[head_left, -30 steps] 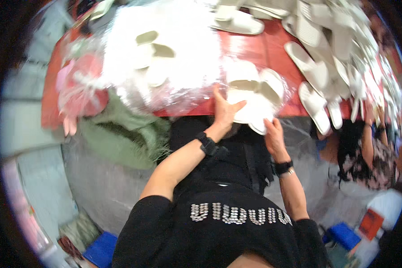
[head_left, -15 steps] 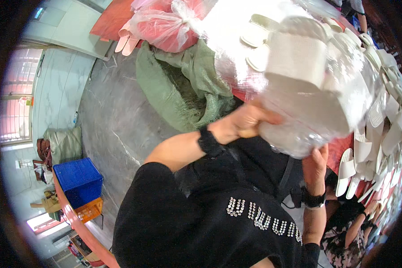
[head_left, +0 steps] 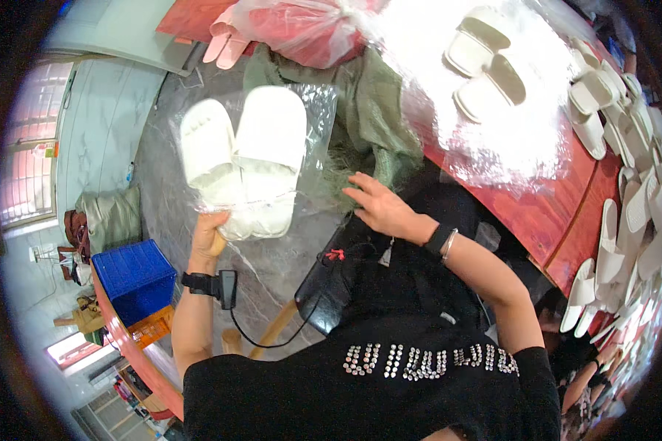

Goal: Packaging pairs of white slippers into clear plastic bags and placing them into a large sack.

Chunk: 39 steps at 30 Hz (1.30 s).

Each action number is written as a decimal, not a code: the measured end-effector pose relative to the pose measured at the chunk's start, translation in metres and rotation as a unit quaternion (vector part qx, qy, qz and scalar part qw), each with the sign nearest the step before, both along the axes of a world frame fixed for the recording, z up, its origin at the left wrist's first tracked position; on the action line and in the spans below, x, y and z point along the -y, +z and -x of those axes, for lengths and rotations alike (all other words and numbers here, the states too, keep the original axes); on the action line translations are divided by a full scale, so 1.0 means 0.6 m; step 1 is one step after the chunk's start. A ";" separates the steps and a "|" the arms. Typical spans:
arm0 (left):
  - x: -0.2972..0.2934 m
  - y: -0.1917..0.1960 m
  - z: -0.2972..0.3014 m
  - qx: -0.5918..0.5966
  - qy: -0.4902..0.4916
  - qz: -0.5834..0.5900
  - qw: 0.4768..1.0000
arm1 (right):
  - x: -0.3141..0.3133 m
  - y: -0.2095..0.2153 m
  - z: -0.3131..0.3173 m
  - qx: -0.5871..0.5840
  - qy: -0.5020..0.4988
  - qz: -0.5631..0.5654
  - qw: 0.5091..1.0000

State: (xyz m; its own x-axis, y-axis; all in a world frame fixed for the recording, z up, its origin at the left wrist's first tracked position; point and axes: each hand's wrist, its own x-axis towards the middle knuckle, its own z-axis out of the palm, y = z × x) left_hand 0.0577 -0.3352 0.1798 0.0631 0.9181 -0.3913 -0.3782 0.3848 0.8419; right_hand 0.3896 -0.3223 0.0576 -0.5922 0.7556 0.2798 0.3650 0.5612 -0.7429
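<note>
My left hand (head_left: 212, 229) is raised to my left and grips the lower end of a clear plastic bag (head_left: 312, 110) with a pair of white slippers (head_left: 246, 158) inside. The bagged pair hangs over the grey floor. My right hand (head_left: 379, 206) is free, fingers apart, close to my chest above a black pouch (head_left: 331, 283). It holds nothing.
A red table (head_left: 563, 213) runs along the right, covered with several white slippers (head_left: 614, 242) and a heap of bagged slippers (head_left: 493, 81). A green sack (head_left: 364, 110) and a pink bag (head_left: 301, 26) lie by the table. A blue crate (head_left: 132, 275) stands on the floor at left.
The bagged pair has swung from the table side on my right over to my left, above the floor. My right hand has come off the bag and now hovers open.
</note>
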 end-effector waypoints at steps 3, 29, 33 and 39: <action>0.004 -0.054 0.003 -0.006 0.051 0.035 0.998 | 0.007 -0.023 0.026 0.167 0.022 -0.024 0.985; -0.171 -0.708 0.142 -0.727 -0.211 0.036 0.653 | 0.012 0.015 0.009 0.144 0.132 -0.014 0.981; -0.186 -0.643 0.179 -0.647 -0.155 0.160 0.729 | 0.016 0.026 0.017 0.136 0.130 -0.022 0.982; -0.205 -0.611 0.116 -0.469 -0.095 0.316 0.819 | 0.017 0.018 -0.005 0.160 0.115 0.005 0.980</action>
State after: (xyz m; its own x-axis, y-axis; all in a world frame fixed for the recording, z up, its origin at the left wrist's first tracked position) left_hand -0.0122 -0.2122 -0.1866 -0.4190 0.5227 -0.7424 0.4396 0.8322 0.3379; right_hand 0.3928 -0.3324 0.0683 -0.8034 0.5937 0.0453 0.4446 0.6487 -0.6177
